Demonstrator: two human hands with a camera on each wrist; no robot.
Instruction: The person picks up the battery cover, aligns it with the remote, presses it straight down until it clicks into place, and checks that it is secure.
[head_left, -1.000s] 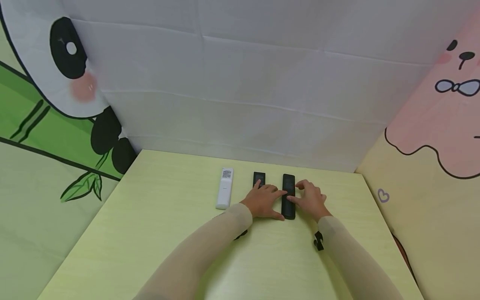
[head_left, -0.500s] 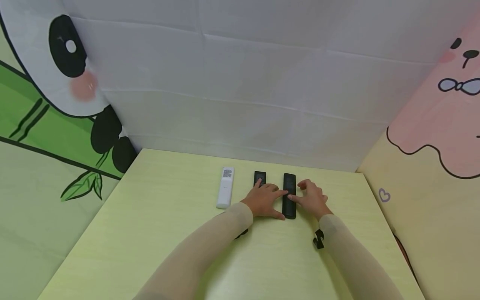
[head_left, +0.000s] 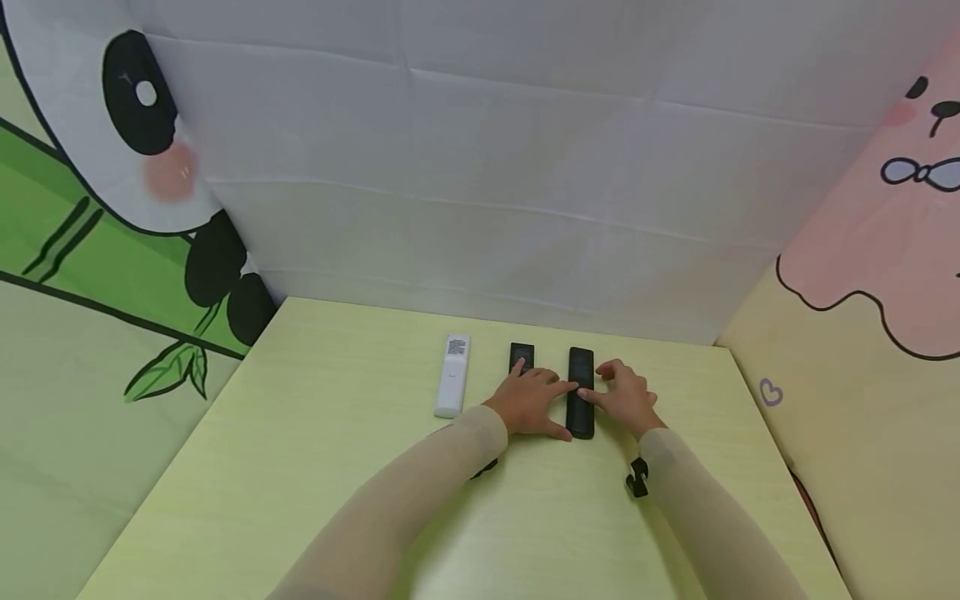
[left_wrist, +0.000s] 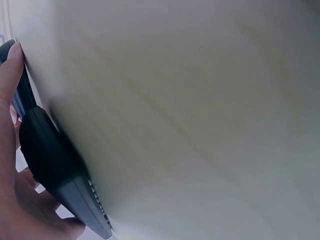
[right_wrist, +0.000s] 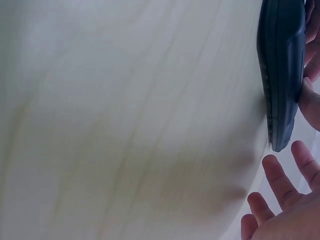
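Note:
Three remote controls lie side by side on the table: a white remote (head_left: 452, 377) with a printed label, a short black remote (head_left: 522, 353) and a longer black remote (head_left: 580, 417). My left hand (head_left: 527, 402) spreads over the short black one, hiding its lower part, with a fingertip at the longer one's face and the thumb by its near end. From the other side, my right hand (head_left: 625, 400) lays its thumb on the longer remote; its other fingers extend to the right, apart from it. In the right wrist view, the black remote (right_wrist: 285, 75) shows a bulging back above the table.
The pale yellow table (head_left: 300, 467) runs back to a white cloth wall (head_left: 480, 167). Cartoon-printed panels rise at both sides, with a dark cable (head_left: 813, 512) along the right table edge. A black strap (head_left: 637, 477) shows at the right wrist.
Between the earlier frames and now, the right hand's fingertips have drawn slightly away from the longer black remote, while its thumb stays there. The left hand keeps its place.

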